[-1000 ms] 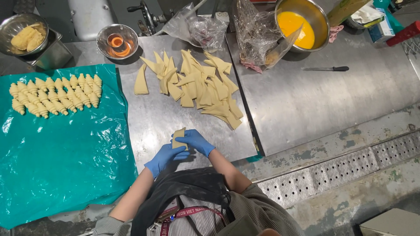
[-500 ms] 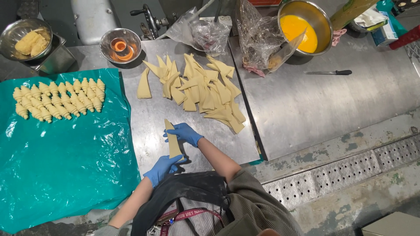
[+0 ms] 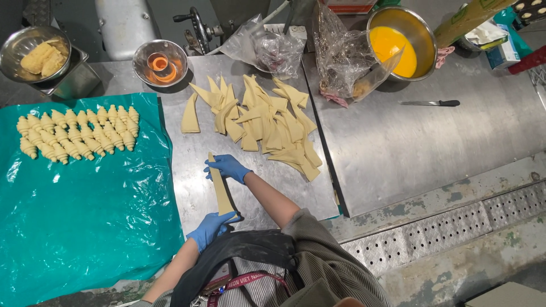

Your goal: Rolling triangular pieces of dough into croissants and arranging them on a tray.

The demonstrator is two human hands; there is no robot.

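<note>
A steel tabletop (image 3: 398, 148) is being covered at its left edge by a teal sheet (image 3: 74, 216); dough triangles (image 3: 267, 122) are being kept mid-table, a knife (image 3: 429, 103) near its back edge.

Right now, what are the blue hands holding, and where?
A long dough triangle, stretched out on the metal table. The right hand grips its narrow tip; the left hand grips its wide end.

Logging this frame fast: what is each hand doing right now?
Left hand: closed on the near, wide end of the dough strip.
Right hand: gripping the strip's far, narrow end.
</note>
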